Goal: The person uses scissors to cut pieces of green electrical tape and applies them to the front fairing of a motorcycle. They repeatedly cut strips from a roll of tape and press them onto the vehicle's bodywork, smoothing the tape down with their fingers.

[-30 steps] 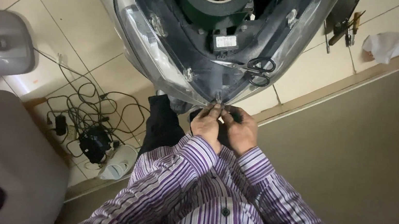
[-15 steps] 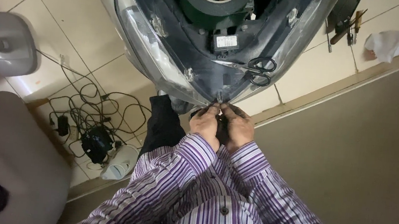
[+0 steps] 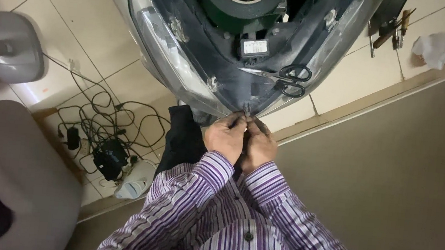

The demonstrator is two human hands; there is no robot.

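Two hands, our left hand (image 3: 225, 139) and right hand (image 3: 260, 145), pinched shut on the headlamp housing (image 3: 195, 68) near-edge tab (image 3: 247, 109) (steadying it); scissors (image 3: 286, 79) lay inside.

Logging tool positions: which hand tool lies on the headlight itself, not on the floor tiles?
The black-handled scissors, resting inside the headlight just above both hands. The other tools lie on the tiles at upper right.

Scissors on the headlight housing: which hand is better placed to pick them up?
Right, probably. The scissors lie up and to the right of both hands; the right hand is on that side, while the left hand would have to cross over it. Both are pinching at the headlight tip.
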